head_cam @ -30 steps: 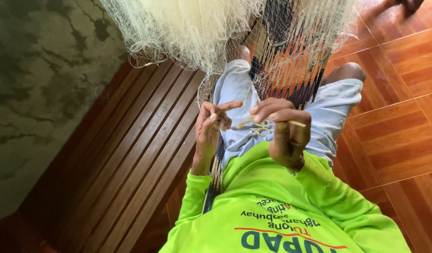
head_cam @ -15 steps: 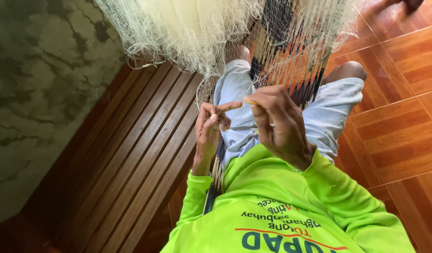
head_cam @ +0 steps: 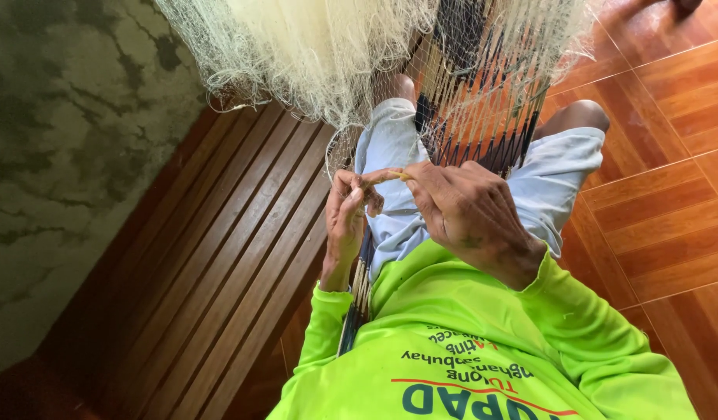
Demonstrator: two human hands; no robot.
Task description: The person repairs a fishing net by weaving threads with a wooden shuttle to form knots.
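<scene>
The fishing net (head_cam: 320,54) hangs in one pale bundle above your lap, its loose mesh spreading down over your knees and reaching both hands. Your left hand (head_cam: 347,214) is closed, fingers pinched on the net's strands just beside your right. Your right hand (head_cam: 472,214) is curled shut too, its thumb and forefinger gripping one small yellowish netting needle (head_cam: 402,174) where the two hands meet. Both hands sit over your pale shorts (head_cam: 545,179), with two bare knees showing through the mesh. Your bright green long-sleeved shirt (head_cam: 468,334) fills the lower frame. You sit on one slatted wooden bench (head_cam: 219,272); reddish floor tiles (head_cam: 670,194) lie to your right, a mottled grey wall (head_cam: 71,155) to your left.
</scene>
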